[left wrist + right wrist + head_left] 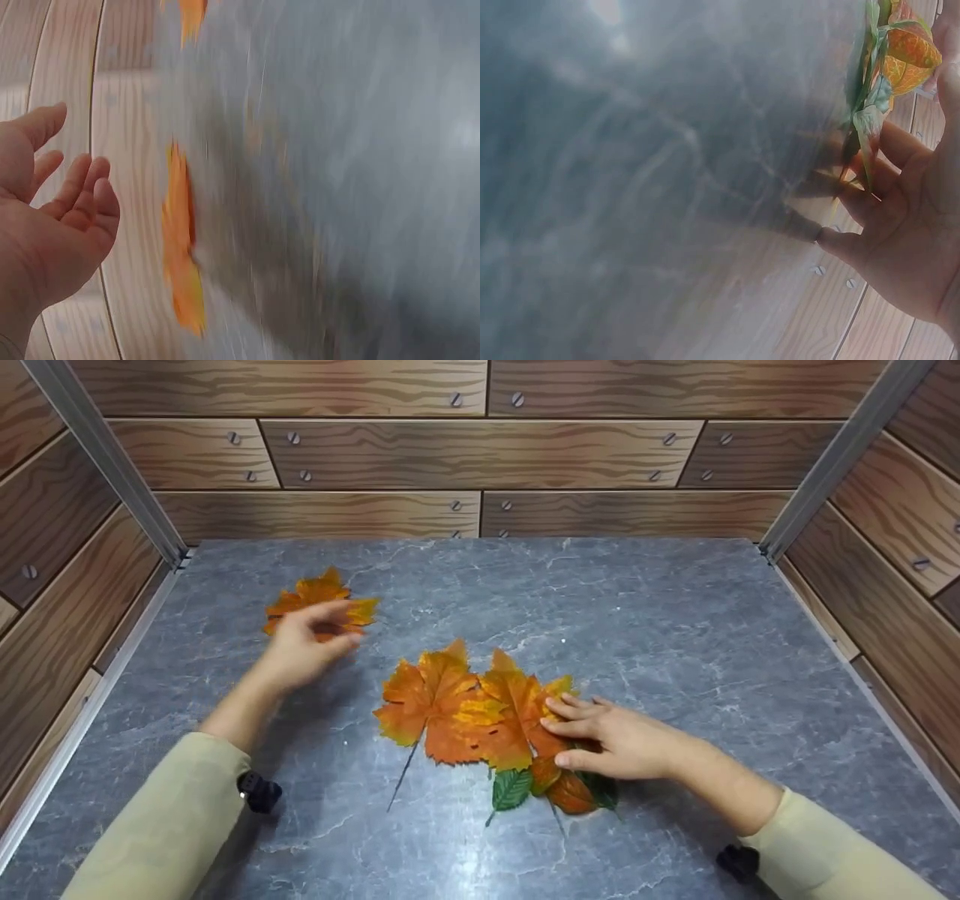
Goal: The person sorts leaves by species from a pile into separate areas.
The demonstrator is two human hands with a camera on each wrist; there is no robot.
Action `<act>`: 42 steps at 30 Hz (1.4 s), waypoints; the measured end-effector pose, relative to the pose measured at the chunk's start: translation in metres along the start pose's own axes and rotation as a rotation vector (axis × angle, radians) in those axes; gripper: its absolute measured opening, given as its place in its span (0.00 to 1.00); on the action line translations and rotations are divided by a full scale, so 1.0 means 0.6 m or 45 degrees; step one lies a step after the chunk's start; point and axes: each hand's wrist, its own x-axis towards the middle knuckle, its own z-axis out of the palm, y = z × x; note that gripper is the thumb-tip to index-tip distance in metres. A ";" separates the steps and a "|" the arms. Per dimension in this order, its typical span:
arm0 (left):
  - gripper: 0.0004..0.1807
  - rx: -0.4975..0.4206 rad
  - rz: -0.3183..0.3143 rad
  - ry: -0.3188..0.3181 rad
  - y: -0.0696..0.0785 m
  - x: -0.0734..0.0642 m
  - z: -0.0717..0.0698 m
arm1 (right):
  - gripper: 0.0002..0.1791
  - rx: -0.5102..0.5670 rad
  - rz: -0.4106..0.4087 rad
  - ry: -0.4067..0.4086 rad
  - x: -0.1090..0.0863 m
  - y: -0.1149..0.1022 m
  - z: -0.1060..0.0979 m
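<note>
Nearest item: a green leaf [512, 790], flat on the desk [675, 607], on the near side of the right fingers and to their left. Beside it, just short of the right thumb, lies a small orange leaf [571, 793]; a dark green leaf [602, 789] shows partly beneath the right hand [622, 739].

Right hand: fingers spread and extended, lying over the edge of the leaf cluster. They are not curled round anything; no grip is observed. How firmly they press cannot be told.

Directly left of those fingertips is a large maple leaf [514, 716], overlapping a second maple leaf [427, 690] further left, whose thin stem [403, 776] points toward the near side.

Left hand [307, 637]: fingers loosely bent, thumb apart, nothing held. The left wrist view, though blurred, shows the hand raised off the desk and apart from the leaf. Beyond and partly below these fingers lies a third maple leaf [319, 587], well apart from the others.

Assessment: the work appears to be arranging leaves. The right fingers should press lightly and flat, so the overlapped leaves do not slide. The left fingers would do best to descend low and pinch the far leaf by its edge, avoiding creases, and lift rather than drag it.
</note>
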 end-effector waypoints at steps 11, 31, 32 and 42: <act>0.35 0.073 -0.080 -0.364 0.016 -0.030 0.081 | 0.40 -0.024 0.015 0.000 -0.001 0.000 -0.001; 0.47 0.239 -0.104 -0.471 -0.006 -0.037 0.120 | 0.40 -0.018 0.028 -0.003 -0.003 -0.001 -0.003; 0.48 0.235 -0.101 -0.477 -0.006 -0.038 0.120 | 0.40 -0.020 0.030 -0.004 -0.003 -0.001 -0.003; 0.51 0.263 -0.044 -0.503 -0.014 -0.038 0.120 | 0.39 -0.010 0.012 -0.006 0.000 -0.001 -0.002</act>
